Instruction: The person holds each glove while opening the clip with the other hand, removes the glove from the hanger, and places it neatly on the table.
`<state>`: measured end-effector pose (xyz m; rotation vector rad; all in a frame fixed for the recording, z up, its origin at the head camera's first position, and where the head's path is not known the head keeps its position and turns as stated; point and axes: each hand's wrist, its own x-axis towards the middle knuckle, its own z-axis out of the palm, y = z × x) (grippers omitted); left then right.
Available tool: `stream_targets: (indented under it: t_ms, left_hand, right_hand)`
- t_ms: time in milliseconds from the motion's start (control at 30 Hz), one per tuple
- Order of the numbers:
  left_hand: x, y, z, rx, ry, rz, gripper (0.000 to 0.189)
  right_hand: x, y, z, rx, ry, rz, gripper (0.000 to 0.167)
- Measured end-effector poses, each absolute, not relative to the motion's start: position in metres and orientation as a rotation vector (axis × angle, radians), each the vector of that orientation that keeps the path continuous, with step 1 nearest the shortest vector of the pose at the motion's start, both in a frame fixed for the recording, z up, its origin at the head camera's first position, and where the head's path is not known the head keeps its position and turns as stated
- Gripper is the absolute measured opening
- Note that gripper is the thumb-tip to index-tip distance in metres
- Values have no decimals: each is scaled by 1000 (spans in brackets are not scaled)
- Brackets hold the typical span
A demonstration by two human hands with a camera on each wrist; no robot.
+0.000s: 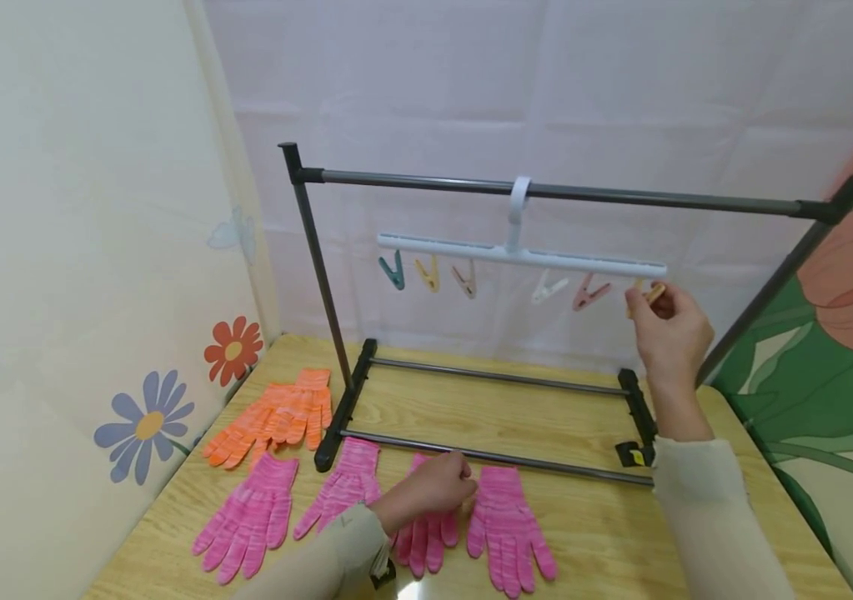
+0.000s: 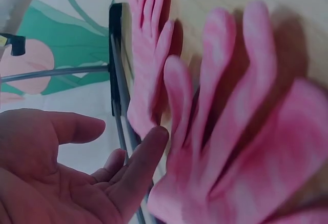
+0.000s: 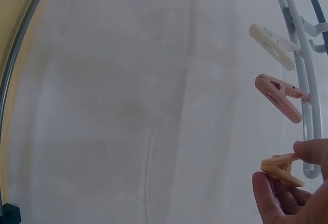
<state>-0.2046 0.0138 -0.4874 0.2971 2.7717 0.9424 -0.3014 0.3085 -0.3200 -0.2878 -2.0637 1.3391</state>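
Note:
At the right end of a pale blue clip hanger [image 1: 456, 248], my right hand [image 1: 672, 337] pinches a yellow clothespin [image 3: 283, 175] between thumb and fingers. Beside it on the hanger are a pink clothespin [image 3: 277, 96] and a white one [image 3: 271, 47]. Low over the table, my left hand [image 1: 437, 483] holds nothing, its fingers loosely bent in the left wrist view. Below that hand lies a pink glove [image 1: 426, 542], partly covered by it. Another pink glove [image 1: 504, 517] lies flat just to the right. Whether a left fingertip touches a glove, I cannot tell.
A dark metal rack [image 1: 426, 182] carries the hanger by its hook. Green, yellow and beige clothespins [image 1: 465, 279] hang on its left half. More pink gloves [image 1: 253, 517] and orange gloves [image 1: 294, 412] lie at the table's left. The rack's lower bar [image 1: 531, 460] crosses behind the gloves.

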Motion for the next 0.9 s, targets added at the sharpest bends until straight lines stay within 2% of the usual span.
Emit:
stream_targets:
  t_ms: [400, 567, 900]
  left_hand:
    - [-222, -11, -468, 298, 2879, 822, 18]
    - [-228, -20, -456, 288, 2964, 744, 28]
    - [-235, -47, -432, 425, 3060, 764, 47]
  right_hand:
    - [-302, 314, -322, -248, -2136, 1334, 60]
    - [-298, 314, -324, -231, -2156, 1297, 60]
    - [-291, 327, -341, -161, -2325, 1207, 57]
